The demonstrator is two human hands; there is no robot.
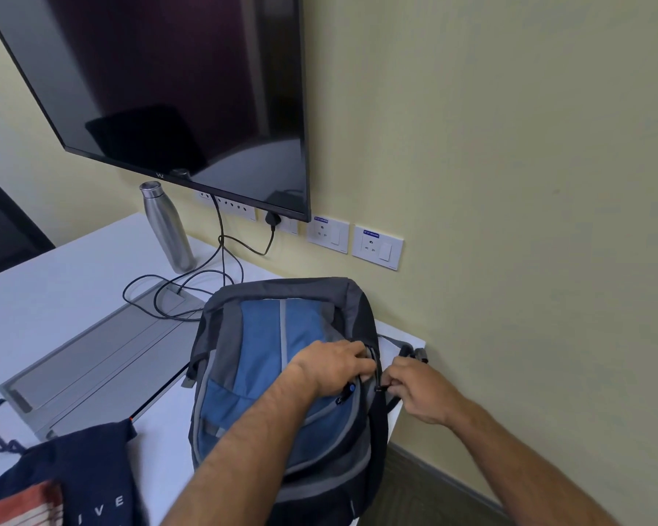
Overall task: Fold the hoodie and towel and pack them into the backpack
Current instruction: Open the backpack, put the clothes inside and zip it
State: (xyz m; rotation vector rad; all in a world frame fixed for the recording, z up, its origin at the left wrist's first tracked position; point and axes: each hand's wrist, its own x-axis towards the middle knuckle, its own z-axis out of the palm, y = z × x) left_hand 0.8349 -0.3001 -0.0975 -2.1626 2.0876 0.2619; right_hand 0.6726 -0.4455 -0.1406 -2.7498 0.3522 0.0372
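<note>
Hands on a blue-grey backpack point(266, 358) on a white table point(54, 290): left hand point(331, 368) grips its edge, right hand point(420, 389) pinches a zipper pull point(381, 387)

Office/mtg rm: wall TV point(175, 89), desk point(54, 290) w/ cable tray point(103, 354).

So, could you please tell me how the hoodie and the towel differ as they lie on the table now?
The hoodie is dark navy with white letters and a drawstring; the towel is orange with pale stripes. The hoodie spreads wider; only a corner of the towel shows, lying on the hoodie. Both are still outside the backpack.
</note>
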